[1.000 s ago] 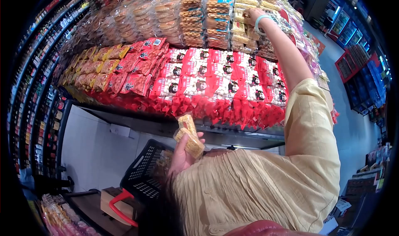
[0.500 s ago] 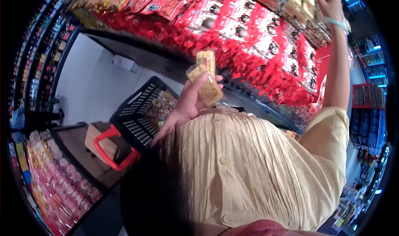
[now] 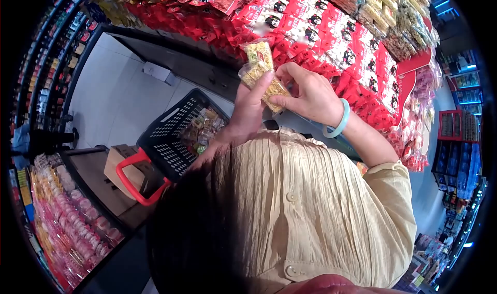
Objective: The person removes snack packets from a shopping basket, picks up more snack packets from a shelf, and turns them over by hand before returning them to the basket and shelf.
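Note:
Near the middle of the view, my left hand [image 3: 247,107] is closed around several clear-wrapped snack bars [image 3: 259,75], yellowish and grainy, with the thumb lying across them. My right hand [image 3: 310,94], with a pale green bangle on the wrist, is beside the bars at their right. Its thumb and fingertips are bent at the lower bar's edge; whether they grip it is hard to tell. Below and left of my left hand is a dark basket [image 3: 168,133] holding wrapped packets [image 3: 203,131].
Red and white snack bags [image 3: 310,30] slope across the top. More bar packs [image 3: 383,6] lie at upper right. A cardboard box [image 3: 121,175] stands beside the basket's red handle [image 3: 135,182]. At far left, a person's legs [image 3: 49,138] show.
My right hand has come down from the bar packs at upper right to the bars in my left hand. My left hand still holds them.

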`<state>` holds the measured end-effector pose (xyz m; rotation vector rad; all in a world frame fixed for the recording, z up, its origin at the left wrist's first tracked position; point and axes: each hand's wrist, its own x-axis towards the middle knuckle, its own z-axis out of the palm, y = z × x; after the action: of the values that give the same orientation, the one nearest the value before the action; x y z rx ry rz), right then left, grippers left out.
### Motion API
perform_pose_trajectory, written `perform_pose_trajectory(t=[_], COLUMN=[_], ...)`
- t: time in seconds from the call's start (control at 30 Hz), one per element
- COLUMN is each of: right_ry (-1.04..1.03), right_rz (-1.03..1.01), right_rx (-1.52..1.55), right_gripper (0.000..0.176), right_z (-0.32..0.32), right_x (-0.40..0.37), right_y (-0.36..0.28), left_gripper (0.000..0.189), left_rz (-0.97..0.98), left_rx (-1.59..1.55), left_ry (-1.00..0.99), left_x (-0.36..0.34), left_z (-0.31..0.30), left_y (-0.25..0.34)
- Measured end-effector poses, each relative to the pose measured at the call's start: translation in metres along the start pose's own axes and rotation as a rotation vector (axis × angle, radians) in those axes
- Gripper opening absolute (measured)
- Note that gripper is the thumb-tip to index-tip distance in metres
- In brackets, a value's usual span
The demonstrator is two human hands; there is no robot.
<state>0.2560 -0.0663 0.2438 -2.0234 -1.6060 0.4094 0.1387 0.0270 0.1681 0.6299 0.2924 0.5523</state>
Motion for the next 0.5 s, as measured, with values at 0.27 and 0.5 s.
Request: perform_pose_trajectory(t=[0.27,0.5], right_ry=[0.055,0.243], right_rz=[-0.132,-0.366], right_rx=[0.177,0.098], right_gripper=[0.037,0.037], right_z=[0.003,0.001], right_x=[-0.005,-0.005], right_y=[0.0,0.001], left_gripper=[0.04,0.058], left_rz=[0.074,0.086], left_rx=[-0.066,-0.036], left_ry=[-0.033,-0.142], left_x=[-0.009,-0.009], left_z=[-0.008,-0.025], left_y=[0.005,0.003])
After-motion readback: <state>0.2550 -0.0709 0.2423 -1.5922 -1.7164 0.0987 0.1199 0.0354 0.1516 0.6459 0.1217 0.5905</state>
